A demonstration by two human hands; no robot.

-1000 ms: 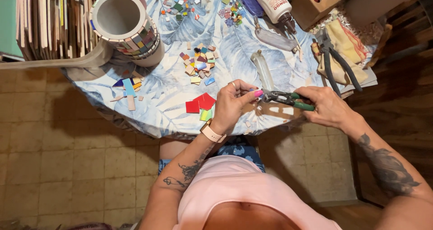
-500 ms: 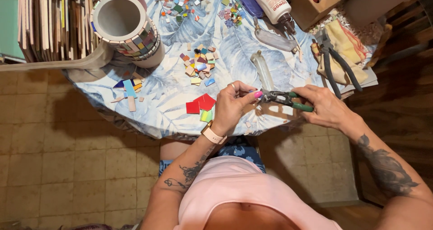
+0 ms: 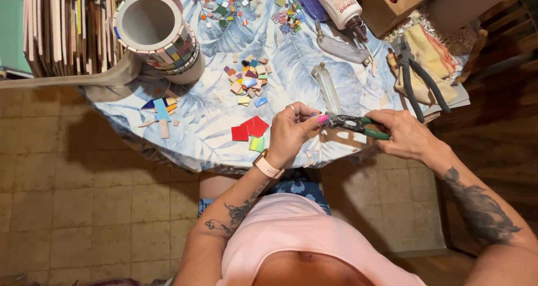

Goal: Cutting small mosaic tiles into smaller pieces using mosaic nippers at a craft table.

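Little has moved since the earlier frames: both hands are still held close together over the near edge of the desk [image 3: 213, 146], and only a tiny shift of the pliers can be seen. The right hand [image 3: 406, 135] is closed around the green handles of the pliers [image 3: 353, 123], which are held flat above the desk edge. The left hand [image 3: 294, 130] is pinched shut at the tip of the pliers, with thumb and finger pressed together. A very small piece seems to be held there, but it is too small to be made out. A pale watch [image 3: 268, 165] is worn on the left wrist.

Just beside the left hand, red tiles [image 3: 249, 129] and a light green tile [image 3: 256, 144] are laid on the blue leaf-print cloth. A clear glass strip [image 3: 327, 87] is placed just beyond the pliers. Farther out, a pile of small coloured tiles [image 3: 246, 81] is spread in the middle of the desk. A round pot [image 3: 157, 31] partly covered in little tiles is stood at the far left, next to a rack of flat sheets [image 3: 61, 28]. A glue bottle [image 3: 339, 6] is laid at the far side, and black-handled cutters [image 3: 417, 76] are rested on a yellow cloth [image 3: 428, 53] to the right.
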